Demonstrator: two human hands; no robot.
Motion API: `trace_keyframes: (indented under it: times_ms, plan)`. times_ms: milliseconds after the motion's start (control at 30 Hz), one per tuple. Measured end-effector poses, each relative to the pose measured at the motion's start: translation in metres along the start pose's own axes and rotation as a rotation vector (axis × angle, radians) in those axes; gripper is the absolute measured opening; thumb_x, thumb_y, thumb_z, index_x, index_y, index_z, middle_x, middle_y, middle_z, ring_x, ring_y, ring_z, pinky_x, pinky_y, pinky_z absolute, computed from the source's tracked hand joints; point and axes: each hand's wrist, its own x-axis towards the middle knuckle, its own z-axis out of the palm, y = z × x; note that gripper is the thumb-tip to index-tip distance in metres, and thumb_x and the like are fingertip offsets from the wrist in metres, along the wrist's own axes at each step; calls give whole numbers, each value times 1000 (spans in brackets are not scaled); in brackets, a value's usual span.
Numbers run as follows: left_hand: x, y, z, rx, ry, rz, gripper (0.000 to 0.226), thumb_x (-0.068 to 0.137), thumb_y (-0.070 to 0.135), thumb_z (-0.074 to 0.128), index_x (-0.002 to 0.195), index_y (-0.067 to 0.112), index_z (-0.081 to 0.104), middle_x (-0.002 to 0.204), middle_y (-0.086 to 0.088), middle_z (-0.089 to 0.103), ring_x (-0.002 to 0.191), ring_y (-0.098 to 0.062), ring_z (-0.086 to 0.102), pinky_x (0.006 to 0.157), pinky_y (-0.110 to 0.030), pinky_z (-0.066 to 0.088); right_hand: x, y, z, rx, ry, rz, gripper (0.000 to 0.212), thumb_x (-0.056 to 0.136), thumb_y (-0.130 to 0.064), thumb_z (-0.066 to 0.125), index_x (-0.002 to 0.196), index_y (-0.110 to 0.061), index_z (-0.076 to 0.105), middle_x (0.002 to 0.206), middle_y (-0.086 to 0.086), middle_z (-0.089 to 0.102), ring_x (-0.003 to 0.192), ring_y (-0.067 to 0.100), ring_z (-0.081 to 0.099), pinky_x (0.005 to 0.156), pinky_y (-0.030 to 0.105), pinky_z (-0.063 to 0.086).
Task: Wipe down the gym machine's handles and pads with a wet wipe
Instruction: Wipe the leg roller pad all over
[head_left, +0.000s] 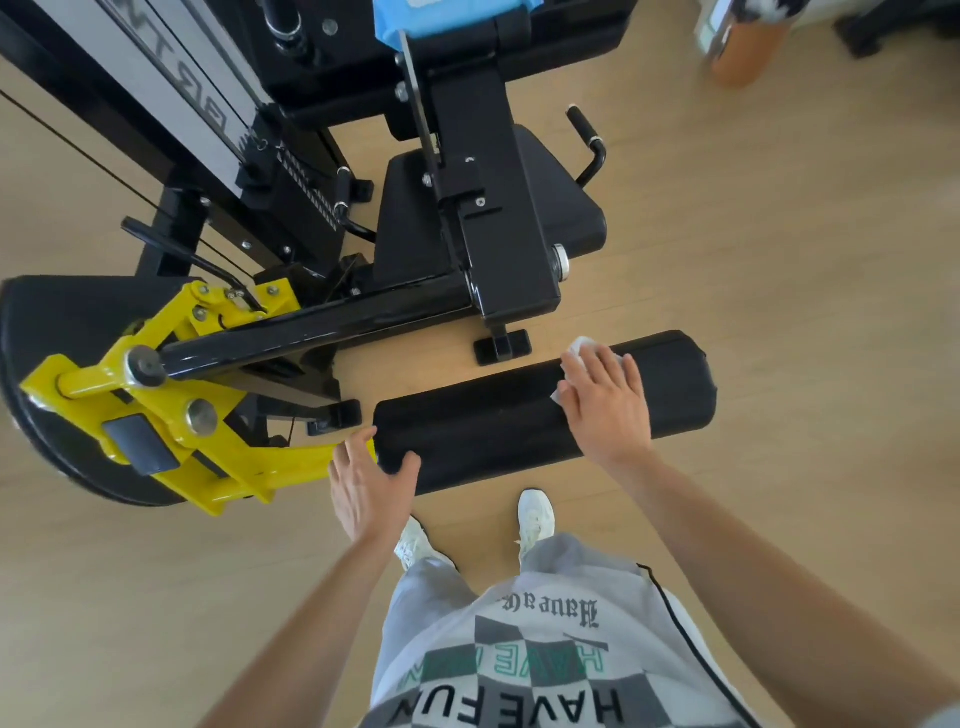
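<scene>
Two hands on the roller pad (493, 431) — right hand (605, 405) spread, pressing the wet wipe (584, 345); left hand (363, 483) gripping its end.

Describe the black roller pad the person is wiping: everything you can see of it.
The roller pad is a long black cylinder, padded and matte-looking, with rounded ends. It lies roughly level above the wooden floor, its right end angled away from the person, beside the machine's yellow bracket. The right hand presses a white wet wipe flat on its upper right part; the left hand holds its left end, thumb on the near side.
</scene>
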Motion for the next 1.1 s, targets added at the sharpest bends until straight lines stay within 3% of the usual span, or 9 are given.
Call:
trace_keyframes:
  times_ms: [167, 333, 567, 833, 967, 1100]
  plan:
    - [22, 19, 10, 79, -109, 5, 92, 80, 58, 75, 155, 19, 37, 153, -10, 44, 139, -34, 38, 109, -50, 42, 14, 46, -13, -19, -5, 268, 50, 107, -41, 20, 148, -20, 39, 159, 12, 37, 153, 33, 18, 125, 55, 11]
    - [21, 12, 12, 127, -112, 48, 96, 80, 66, 72, 156, 19, 37, 155, -8, 44, 141, -33, 36, 108, -49, 43, 19, 65, -22, 22, -13, 407, 51, 107, -35, 24, 152, -15, 37, 164, 15, 29, 154, 40, 12, 124, 56, 13]
    - [15, 3, 4, 30, -108, 76, 89, 80, 54, 79, 154, 19, 45, 150, -4, 50, 139, -28, 43, 107, -47, 47, 10, 16, -8, -15, -44, 100, 51, 107, -34, 24, 152, -15, 37, 160, 10, 38, 155, 32, 21, 126, 54, 8]
    - [-3, -9, -3, -51, -49, 82, 62, 83, 22, 79, 141, 19, 59, 134, -2, 62, 115, -25, 63, 87, -36, 51, 7, -47, 10, 51, -60, -246, 44, 103, -32, 35, 144, -20, 42, 150, 5, 48, 144, 27, 39, 124, 50, 23]
    - [-18, -15, 0, -12, -23, 92, 59, 82, 16, 76, 139, 16, 61, 133, -4, 65, 117, -27, 63, 89, -37, 49, 8, -80, 21, 87, -83, -430, 47, 100, -23, 53, 146, -16, 43, 151, 7, 48, 143, 28, 40, 120, 52, 29]
    - [-35, -22, 0, -26, -39, 57, 58, 82, 16, 75, 139, 18, 61, 130, 0, 67, 114, -24, 64, 85, -28, 42, 5, -120, 28, 137, -155, -528, 59, 102, -20, 55, 156, -12, 31, 161, 7, 38, 151, 27, 29, 123, 52, 23]
